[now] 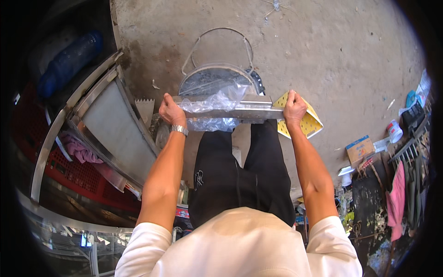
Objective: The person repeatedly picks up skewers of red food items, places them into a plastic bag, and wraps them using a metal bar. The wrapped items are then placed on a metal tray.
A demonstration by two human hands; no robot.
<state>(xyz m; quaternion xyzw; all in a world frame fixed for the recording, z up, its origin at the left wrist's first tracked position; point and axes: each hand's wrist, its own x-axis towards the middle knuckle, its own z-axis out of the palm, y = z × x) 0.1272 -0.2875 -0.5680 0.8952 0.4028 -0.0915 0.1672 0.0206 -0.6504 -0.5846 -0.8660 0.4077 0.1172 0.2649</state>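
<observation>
A long metal bar (258,114) with a stepped, rail-like profile lies crosswise above my thighs. My left hand (172,110), with a metal-band watch at its wrist, is closed around the left end. Around the right end my right hand (295,107) is closed, its fingers curled. Crumpled clear plastic film (225,100) wraps over the left and middle of the bar and hangs below it. Beyond the bar stands a round stool or chair (216,74) with a bent metal tube frame, its seat partly hidden by bar and film.
A yellow dotted panel or box (313,119) is on the concrete floor (328,62) below my right hand. To the left stands a metal-framed cabinet (114,107), with a red plastic crate (76,173). A cardboard box (360,150) and hanging pink cloth (396,200) are at right.
</observation>
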